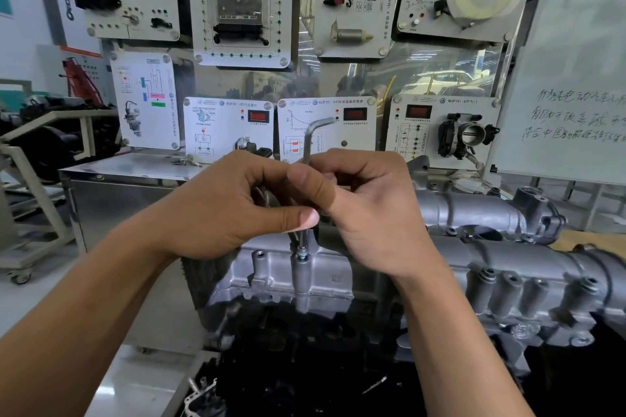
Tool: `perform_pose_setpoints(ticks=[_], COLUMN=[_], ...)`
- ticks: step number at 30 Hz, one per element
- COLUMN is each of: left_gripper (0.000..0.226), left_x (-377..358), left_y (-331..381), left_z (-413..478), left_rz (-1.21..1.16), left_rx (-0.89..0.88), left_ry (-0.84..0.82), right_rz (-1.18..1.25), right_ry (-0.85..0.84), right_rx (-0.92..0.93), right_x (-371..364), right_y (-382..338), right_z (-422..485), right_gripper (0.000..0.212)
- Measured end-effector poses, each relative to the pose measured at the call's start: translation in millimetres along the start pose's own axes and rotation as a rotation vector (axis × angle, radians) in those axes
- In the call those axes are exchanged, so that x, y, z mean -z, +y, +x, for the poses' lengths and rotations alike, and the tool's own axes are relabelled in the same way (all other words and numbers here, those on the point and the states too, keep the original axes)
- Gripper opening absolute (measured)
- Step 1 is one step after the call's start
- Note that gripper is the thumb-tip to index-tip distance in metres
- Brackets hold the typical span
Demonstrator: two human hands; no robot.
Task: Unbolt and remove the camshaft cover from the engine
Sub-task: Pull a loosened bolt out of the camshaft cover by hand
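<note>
Cast aluminium camshaft cover (481, 213) lies on top of the engine (305, 342), running from the centre of the view to the right edge. At its near left end a bolt (302, 252) sits in a tall round boss, its head raised a little above the boss.

An L-shaped hex key (309, 142) stands upright over this bolt. Its short arm points right at the top and its long arm reaches down to the bolt head. Both hands are clamped on the long arm. The left hand (230, 210) comes in from the left with fingers curled round the shaft. The right hand (369, 210) wraps it from the right, thumb across the front.

This looks like the unbolting step, with the bolt being spun out by twirling the key. The next move probably calls for keeping the key seated and turning until the bolt lifts free.

More bolt bosses (511, 281) line the cover's front edge to the right, and several seem to hold bolts, so the cover is not ready to lift.

Behind stand a steel counter (135, 167), training display panels (242, 7) and a handwritten whiteboard (576, 61).
</note>
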State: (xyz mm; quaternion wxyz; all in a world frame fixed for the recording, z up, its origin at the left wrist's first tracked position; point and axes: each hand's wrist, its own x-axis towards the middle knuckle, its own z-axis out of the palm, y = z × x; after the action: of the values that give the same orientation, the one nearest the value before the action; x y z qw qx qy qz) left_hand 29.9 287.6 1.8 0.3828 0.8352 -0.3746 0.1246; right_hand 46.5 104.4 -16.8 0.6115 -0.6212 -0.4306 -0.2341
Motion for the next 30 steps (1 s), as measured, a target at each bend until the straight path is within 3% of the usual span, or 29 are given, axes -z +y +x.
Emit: perform_pose_setpoints(ticks=[7,15,25,30], left_gripper=[0.02,0.021,0.024,0.023], left_x=[2.9,-3.6,4.6,1.8], left_y=[-2.7,-3.5,-2.8,-0.4], left_z=[1.5,3.5,-1.8,-1.6], left_rz=[0.05,-0.1,0.009,-0.016], left_rx=[0.026,-0.03,-0.019,-0.011], left_ry=[-0.032,0.003,-0.03,-0.001], right_rz=[-0.034,-0.015,-0.062,-0.064], right_ry=[-0.078,0.073,-0.061,-0.001], right_rx=[-0.058,-0.053,-0.05,-0.033], right_x=[0.5,-2.7,-0.7,-6.2], right_y=[-2.0,-4.3,-3.0,-6.1], right_z=[-1.9,-2.6,-1.7,-3.8], right_gripper=[0.018,0.009,0.014,0.009])
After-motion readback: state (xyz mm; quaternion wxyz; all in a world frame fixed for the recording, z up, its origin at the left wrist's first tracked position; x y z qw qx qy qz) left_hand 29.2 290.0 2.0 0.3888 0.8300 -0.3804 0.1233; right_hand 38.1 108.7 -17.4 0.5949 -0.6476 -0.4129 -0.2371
